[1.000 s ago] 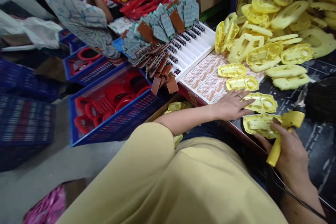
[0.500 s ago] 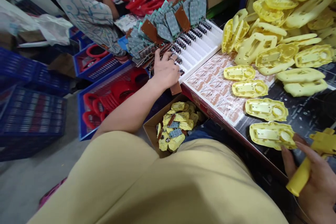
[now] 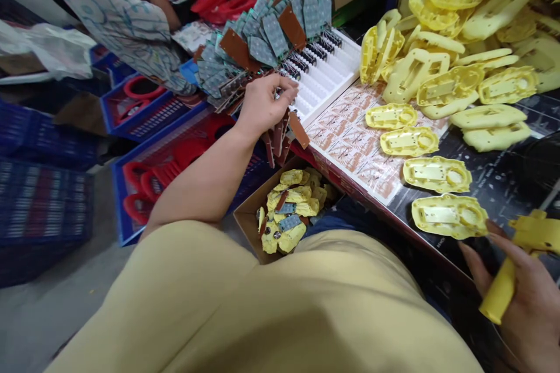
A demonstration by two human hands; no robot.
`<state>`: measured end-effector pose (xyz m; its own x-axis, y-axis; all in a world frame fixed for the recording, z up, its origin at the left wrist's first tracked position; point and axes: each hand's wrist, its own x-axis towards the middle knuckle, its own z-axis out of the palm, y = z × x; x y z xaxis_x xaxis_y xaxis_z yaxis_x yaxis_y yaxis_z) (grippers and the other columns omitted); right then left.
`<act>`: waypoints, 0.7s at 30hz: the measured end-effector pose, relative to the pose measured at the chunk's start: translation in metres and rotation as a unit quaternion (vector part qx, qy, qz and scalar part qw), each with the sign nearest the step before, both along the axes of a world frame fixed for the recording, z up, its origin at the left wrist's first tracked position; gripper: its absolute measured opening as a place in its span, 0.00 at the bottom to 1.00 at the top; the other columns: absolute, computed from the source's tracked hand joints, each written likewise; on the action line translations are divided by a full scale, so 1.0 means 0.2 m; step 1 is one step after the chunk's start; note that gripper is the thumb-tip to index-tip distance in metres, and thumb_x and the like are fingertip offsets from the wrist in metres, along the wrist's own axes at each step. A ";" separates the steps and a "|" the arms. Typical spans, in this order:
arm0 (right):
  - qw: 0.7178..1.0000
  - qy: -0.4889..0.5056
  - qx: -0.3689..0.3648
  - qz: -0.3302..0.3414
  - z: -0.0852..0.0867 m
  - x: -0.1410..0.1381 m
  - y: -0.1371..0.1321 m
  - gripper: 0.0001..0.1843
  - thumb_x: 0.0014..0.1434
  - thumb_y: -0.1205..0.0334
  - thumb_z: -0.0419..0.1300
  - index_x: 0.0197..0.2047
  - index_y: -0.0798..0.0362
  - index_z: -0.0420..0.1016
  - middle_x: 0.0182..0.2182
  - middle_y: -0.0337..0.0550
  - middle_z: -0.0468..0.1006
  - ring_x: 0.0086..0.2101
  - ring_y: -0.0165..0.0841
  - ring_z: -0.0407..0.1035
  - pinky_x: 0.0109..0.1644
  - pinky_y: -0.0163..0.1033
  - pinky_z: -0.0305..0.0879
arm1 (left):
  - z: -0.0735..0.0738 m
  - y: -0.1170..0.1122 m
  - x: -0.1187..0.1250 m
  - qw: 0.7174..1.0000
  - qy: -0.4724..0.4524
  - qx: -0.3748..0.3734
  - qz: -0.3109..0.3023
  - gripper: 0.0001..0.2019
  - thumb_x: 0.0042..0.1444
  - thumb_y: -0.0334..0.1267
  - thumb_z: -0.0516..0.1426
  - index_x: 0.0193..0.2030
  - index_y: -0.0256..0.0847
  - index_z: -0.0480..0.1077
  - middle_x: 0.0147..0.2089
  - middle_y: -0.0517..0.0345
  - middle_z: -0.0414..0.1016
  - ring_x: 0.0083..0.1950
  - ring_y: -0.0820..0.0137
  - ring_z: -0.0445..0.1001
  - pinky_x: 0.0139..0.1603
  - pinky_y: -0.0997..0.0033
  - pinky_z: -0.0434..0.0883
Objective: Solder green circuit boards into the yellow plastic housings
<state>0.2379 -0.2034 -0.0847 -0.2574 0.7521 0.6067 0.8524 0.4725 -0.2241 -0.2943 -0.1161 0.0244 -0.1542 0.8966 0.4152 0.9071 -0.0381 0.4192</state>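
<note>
My left hand [image 3: 265, 106] is closed in a pinch at the near end of a white ribbed tray [image 3: 321, 90]. Several brown-backed circuit boards [image 3: 277, 139] hang below its fingers; their wires are mostly hidden by the hand. Many grey-green circuit boards [image 3: 273, 35] with wired black parts lie along the tray. My right hand [image 3: 527, 288], at the lower right, is wrapped round a yellow pistol-shaped tool [image 3: 501, 291]. Its fingertips are at the edge of the nearest yellow plastic shell [image 3: 448, 215], one of several lying open side up in a row.
Yellow shells [image 3: 494, 17] are heaped at the back right. Below the table edge, a cardboard box [image 3: 245, 227] holds shells with boards. Blue baskets [image 3: 120, 210] with red rings stand at left. Beyond them, another person's patterned clothing [image 3: 126, 35] shows.
My left hand has drawn slightly back from the tray and turned, and several boards now hang from it. My right hand stays by the nearest shell with the tool. The view has shifted slightly.
</note>
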 end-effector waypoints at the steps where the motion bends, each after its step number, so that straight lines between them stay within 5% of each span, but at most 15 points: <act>1: 1.000 -0.014 0.002 0.025 0.00 0.00 0.00 0.30 0.66 0.41 0.67 0.68 0.35 0.72 0.48 0.46 0.88 0.35 0.49 0.84 0.35 0.53 0.83 | 0.00 0.02 0.02 0.999 -0.035 0.010 -0.001 0.17 0.70 0.57 0.56 0.40 0.47 0.74 0.51 0.52 0.88 0.54 0.59 0.83 0.58 0.54 0.79; 4: 0.995 -0.037 0.026 0.093 0.01 -0.01 0.01 0.28 0.67 0.42 0.67 0.66 0.40 0.73 0.43 0.49 0.87 0.32 0.51 0.83 0.33 0.54 0.81 | 0.01 0.12 0.06 0.990 -0.134 0.036 -0.039 0.27 0.69 0.71 0.55 0.40 0.48 0.70 0.43 0.56 0.87 0.47 0.64 0.82 0.50 0.58 0.80; 8: 0.995 -0.013 0.025 0.093 0.05 -0.08 0.01 0.30 0.67 0.52 0.71 0.69 0.38 0.71 0.47 0.45 0.88 0.34 0.45 0.84 0.36 0.47 0.83 | 0.07 0.26 0.15 0.956 -0.261 0.038 -0.129 0.36 0.60 0.82 0.56 0.41 0.46 0.65 0.34 0.64 0.79 0.39 0.71 0.79 0.50 0.57 0.83; 10: 0.996 -0.010 0.049 0.074 0.07 -0.16 0.01 0.28 0.66 0.56 0.72 0.67 0.39 0.73 0.45 0.42 0.88 0.31 0.40 0.82 0.34 0.42 0.82 | 0.13 0.29 0.25 0.934 -0.319 0.013 -0.161 0.32 0.63 0.75 0.61 0.40 0.45 0.64 0.33 0.65 0.76 0.36 0.74 0.77 0.48 0.57 0.84; 14: 0.996 -0.011 0.070 0.056 0.08 -0.32 0.00 0.21 0.67 0.61 0.71 0.61 0.44 0.76 0.40 0.42 0.87 0.32 0.39 0.80 0.37 0.39 0.80 | 0.18 0.27 0.55 0.909 -0.328 -0.097 -0.240 0.15 0.73 0.44 0.61 0.35 0.43 0.65 0.33 0.60 0.75 0.27 0.77 0.69 0.33 0.68 0.72; 18: 0.998 0.005 0.050 0.037 0.07 -0.36 -0.01 0.21 0.66 0.61 0.72 0.60 0.46 0.76 0.45 0.44 0.88 0.38 0.38 0.82 0.42 0.40 0.80 | 0.07 0.19 0.87 0.867 -0.207 -0.238 -0.386 0.09 0.68 0.40 0.65 0.36 0.40 0.75 0.32 0.59 0.79 0.30 0.73 0.74 0.36 0.68 0.74; 21: 0.997 0.038 0.070 0.021 0.14 -0.31 -0.05 0.15 0.66 0.63 0.72 0.55 0.47 0.79 0.39 0.40 0.88 0.32 0.35 0.81 0.37 0.37 0.77 | -0.07 0.11 1.05 0.848 -0.081 -0.238 -0.467 0.05 0.66 0.35 0.63 0.40 0.39 0.82 0.36 0.58 0.84 0.40 0.69 0.82 0.48 0.67 0.78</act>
<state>0.1757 -0.2132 -0.0574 -0.2367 0.6482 0.7238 0.8144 0.5386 -0.2160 -0.0838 -0.0940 0.0111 0.6953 0.7186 0.0126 0.5034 -0.4994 0.7052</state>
